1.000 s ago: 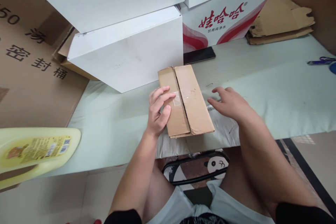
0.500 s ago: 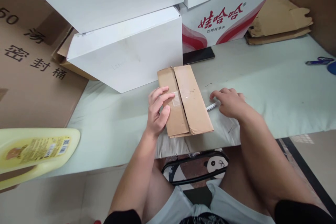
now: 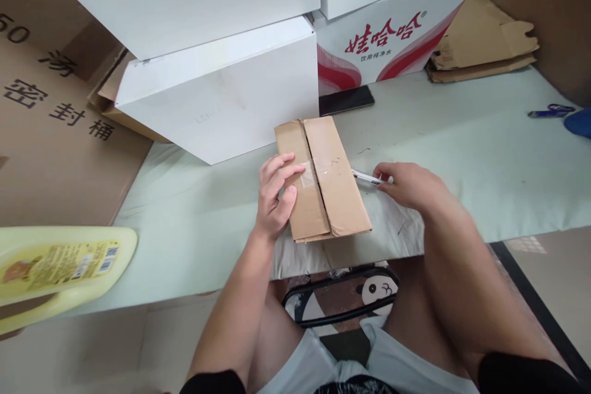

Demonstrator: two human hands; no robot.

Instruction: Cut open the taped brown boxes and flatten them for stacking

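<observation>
At far left, a pale yellow plastic jug with a printed label (image 3: 64, 265) lies over the table's pale green cloth (image 3: 194, 209). The left forearm reaches forward from the lap, slanting slightly right; the left hand (image 3: 276, 200) rests on the left side of a small brown cardboard box (image 3: 344, 197), fingers spread and slightly bent across the taped flap, thumb nearer the person. The box sits near the cloth's front edge, its long axis running away from the person and leaning left at the far end, its seam along that line. From its right side, a slim white-and-grey tool (image 3: 364, 178) stretches almost crosswise, pointing left; its tip may be touching the box, but that is hard to see. The right hand (image 3: 409, 184), forearm angled inward, pinches the tool between thumb and curled fingers.
</observation>
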